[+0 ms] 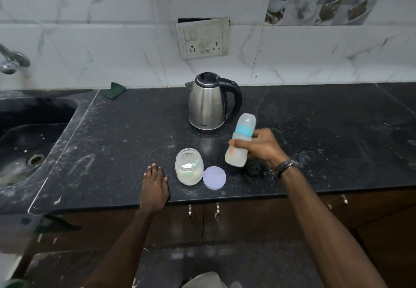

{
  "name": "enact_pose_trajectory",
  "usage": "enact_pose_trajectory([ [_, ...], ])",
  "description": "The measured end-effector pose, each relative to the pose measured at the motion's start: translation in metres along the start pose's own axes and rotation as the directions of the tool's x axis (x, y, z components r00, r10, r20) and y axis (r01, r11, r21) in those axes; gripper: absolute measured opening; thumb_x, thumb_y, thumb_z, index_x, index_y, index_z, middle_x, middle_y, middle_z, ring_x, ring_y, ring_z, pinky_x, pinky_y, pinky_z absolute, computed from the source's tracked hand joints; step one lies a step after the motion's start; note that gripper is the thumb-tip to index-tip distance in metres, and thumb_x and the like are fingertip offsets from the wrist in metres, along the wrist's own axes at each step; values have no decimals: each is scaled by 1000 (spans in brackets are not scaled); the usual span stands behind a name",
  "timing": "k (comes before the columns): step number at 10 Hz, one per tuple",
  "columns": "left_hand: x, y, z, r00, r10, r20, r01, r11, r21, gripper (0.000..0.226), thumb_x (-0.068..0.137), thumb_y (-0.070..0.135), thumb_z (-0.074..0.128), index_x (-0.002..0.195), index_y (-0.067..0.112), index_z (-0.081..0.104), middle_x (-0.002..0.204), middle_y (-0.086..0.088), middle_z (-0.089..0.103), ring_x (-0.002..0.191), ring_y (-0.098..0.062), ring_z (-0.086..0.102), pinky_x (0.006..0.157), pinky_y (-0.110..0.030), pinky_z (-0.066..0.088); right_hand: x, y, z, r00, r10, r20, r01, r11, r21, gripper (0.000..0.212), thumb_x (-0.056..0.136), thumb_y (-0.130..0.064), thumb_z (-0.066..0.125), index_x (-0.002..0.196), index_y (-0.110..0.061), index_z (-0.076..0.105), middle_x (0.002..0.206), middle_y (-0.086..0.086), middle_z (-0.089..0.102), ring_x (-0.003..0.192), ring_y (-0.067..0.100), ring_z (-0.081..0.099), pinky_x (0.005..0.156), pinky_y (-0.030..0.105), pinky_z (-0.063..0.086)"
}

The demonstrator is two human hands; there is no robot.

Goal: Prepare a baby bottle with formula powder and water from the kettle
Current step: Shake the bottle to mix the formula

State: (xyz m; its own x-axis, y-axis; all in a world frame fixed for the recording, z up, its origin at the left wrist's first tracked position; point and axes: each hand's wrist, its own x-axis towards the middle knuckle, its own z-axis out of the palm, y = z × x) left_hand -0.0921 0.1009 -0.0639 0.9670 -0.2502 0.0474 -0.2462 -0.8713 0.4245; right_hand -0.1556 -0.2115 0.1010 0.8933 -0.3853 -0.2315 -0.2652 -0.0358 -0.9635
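Right hand (262, 147) fingers (238, 144) clenched around the capped baby bottle (240, 140), held tilted above the dark surface (326, 134), just right of the kettle (208, 104). Left hand (155, 184) flat and released on the surface beside the open formula jar (189, 167), its lid (214, 177) lying alongside.

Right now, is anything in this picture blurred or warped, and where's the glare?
Head view: the baby bottle in the right hand looks smeared, likely motion blur; the kettle and formula jar are sharper. The wide lens bows the counter edge and wall tiles. Soft highlights streak the kettle's steel; lighting is dim overall.
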Motion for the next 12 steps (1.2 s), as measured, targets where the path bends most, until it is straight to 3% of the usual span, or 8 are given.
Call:
enact_pose_trajectory([
  [4,1,-1,2,1000,-1,10,1,1000,5,45,102,16,40,142,-5,41,155,-25,30,147,-38,23,122,-46,15,3,10,-3,995,-40,-91,51,990,128,35,70,-20,88,97,-7,71,98,12,76,87,22,75,65,32,61],
  [5,2,-2,2,1000,-1,7,1,1000,2,46,102,16,40,143,-5,40,156,-25,28,148,-38,22,123,-46,14,1,8,-3,1000,-10,-19,9,999,-52,40,61,-24,93,93,-10,74,94,8,77,83,19,75,67,34,61],
  [6,2,-1,2,1000,-4,4,4,1000,2,46,102,16,40,143,-4,39,157,-25,28,148,-37,22,123,-45,14,3,12,0,999,-26,-42,31,992,124,42,66,-24,90,99,-5,71,100,14,76,86,21,75,64,32,61],
  [7,2,-2,2,1000,-10,11,10,1000,1,46,102,16,41,143,-5,40,156,-25,29,148,-38,23,123,-45,15,2,8,-2,1000,-20,-19,19,996,-87,44,59,-29,92,94,-11,73,92,4,77,82,15,75,66,31,61],
  [9,1,-3,3,1000,-10,13,10,1000,7,46,102,15,41,142,-5,41,155,-26,30,147,-39,24,122,-46,16,1,6,3,994,-54,-93,68,986,149,29,74,-20,86,95,-8,70,95,11,76,85,20,75,64,33,61],
  [10,2,-3,2,1000,-1,3,1,1000,0,46,102,16,41,143,-5,40,156,-25,29,147,-39,23,123,-46,16,-2,8,3,998,-20,66,23,999,-39,24,72,-18,87,91,-11,74,90,7,78,82,18,75,63,30,61],
  [11,1,-2,3,1000,-10,9,10,1000,-1,46,102,16,40,143,-5,40,156,-25,29,147,-38,23,123,-46,16,-3,12,5,997,-42,-68,55,977,205,31,80,-24,80,102,-5,70,95,11,77,86,20,75,64,30,61],
  [12,1,-2,1,1000,-12,6,12,1000,5,46,102,17,39,144,-4,39,157,-24,28,148,-37,22,123,-44,14,-5,8,5,1000,10,26,-12,997,79,34,79,-25,81,102,-4,70,87,5,78,81,17,76,61,29,60],
])
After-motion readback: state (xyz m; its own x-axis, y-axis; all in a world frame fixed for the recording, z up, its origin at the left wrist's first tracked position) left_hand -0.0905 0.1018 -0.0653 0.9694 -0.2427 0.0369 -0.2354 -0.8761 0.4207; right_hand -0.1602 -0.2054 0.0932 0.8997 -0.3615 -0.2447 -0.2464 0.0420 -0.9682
